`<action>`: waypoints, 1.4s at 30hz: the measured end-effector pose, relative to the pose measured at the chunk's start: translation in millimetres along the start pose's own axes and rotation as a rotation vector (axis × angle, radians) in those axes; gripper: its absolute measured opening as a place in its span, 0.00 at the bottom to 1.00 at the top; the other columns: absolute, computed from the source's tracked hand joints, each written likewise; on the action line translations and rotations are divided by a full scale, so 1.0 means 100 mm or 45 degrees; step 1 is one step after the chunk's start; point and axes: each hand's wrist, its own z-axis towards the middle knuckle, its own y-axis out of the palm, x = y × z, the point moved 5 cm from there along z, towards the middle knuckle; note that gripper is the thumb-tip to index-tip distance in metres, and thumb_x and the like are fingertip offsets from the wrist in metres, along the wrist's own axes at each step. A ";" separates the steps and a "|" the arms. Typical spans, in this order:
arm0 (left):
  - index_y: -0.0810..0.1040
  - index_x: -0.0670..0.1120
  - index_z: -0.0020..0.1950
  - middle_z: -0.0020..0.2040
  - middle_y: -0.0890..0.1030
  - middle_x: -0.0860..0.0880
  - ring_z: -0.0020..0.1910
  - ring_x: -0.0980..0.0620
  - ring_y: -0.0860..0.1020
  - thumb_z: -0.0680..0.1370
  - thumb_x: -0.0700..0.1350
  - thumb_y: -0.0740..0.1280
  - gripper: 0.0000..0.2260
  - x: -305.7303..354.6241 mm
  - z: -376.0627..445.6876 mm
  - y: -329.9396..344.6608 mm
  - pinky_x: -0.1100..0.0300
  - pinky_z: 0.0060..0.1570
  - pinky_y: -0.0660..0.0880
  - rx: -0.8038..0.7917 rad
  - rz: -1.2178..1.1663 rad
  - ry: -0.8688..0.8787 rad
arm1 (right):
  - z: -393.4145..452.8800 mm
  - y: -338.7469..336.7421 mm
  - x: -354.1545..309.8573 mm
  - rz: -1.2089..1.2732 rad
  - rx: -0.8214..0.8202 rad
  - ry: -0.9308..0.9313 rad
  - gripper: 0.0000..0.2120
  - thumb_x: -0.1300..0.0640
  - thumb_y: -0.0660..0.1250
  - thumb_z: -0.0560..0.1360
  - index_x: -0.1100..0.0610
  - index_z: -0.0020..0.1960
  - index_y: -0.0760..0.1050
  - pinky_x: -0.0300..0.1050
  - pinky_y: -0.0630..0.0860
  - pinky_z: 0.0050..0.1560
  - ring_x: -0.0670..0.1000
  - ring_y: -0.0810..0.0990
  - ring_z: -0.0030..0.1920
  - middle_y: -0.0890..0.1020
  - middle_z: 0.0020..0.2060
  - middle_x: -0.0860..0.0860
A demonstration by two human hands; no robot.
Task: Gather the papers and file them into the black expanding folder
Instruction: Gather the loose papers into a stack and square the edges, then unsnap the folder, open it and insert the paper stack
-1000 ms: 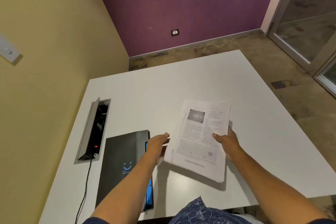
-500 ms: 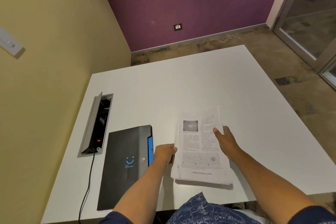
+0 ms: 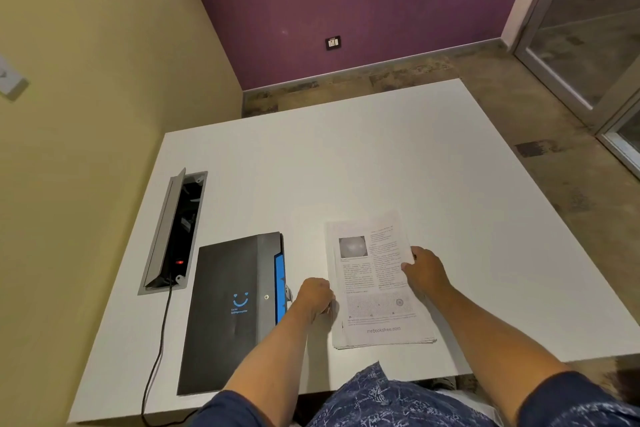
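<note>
A stack of printed papers point(image 3: 372, 288) lies flat near the front edge of the white table point(image 3: 381, 156). My left hand point(image 3: 313, 298) grips the stack's left edge. My right hand point(image 3: 424, 270) holds its right edge, thumb on the top sheet. The black expanding folder point(image 3: 228, 312) lies closed just left of my left hand, with a blue smiley logo and a blue strip along its right side.
An open grey cable box point(image 3: 173, 232) is set into the table at the left, with a black cord point(image 3: 156, 357) running off the front edge. A yellow wall stands close on the left. Glass doors point(image 3: 588, 28) are at the far right.
The papers were held tilted above the table; both hands have brought them down and squared them flat near the front edge, beside the folder.
</note>
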 end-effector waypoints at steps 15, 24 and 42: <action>0.63 0.49 0.33 0.34 0.67 0.50 0.34 0.52 0.67 0.77 0.35 0.67 0.19 0.10 -0.19 0.09 0.60 0.36 0.64 -0.068 0.091 0.109 | -0.15 -0.07 0.05 -0.460 0.106 0.127 0.09 0.51 0.70 0.73 0.53 0.51 0.77 0.48 0.77 0.53 0.56 0.83 0.50 0.83 0.50 0.51; 0.68 0.46 0.31 0.32 0.72 0.49 0.33 0.51 0.70 0.75 0.37 0.65 0.14 0.24 -0.36 0.10 0.58 0.37 0.68 0.016 0.385 0.285 | -0.28 -0.08 -0.01 -0.604 0.131 0.169 0.14 0.54 0.68 0.75 0.56 0.58 0.73 0.52 0.75 0.56 0.57 0.82 0.53 0.77 0.55 0.54; 0.82 0.48 0.49 0.48 0.83 0.52 0.45 0.49 0.80 0.75 0.43 0.63 0.08 0.31 -0.74 -0.93 0.57 0.46 0.71 0.620 1.074 0.660 | -0.60 0.65 -1.11 -0.369 0.020 -0.444 0.10 0.45 0.63 0.78 0.45 0.49 0.83 0.47 0.78 0.45 0.50 0.84 0.42 0.86 0.39 0.45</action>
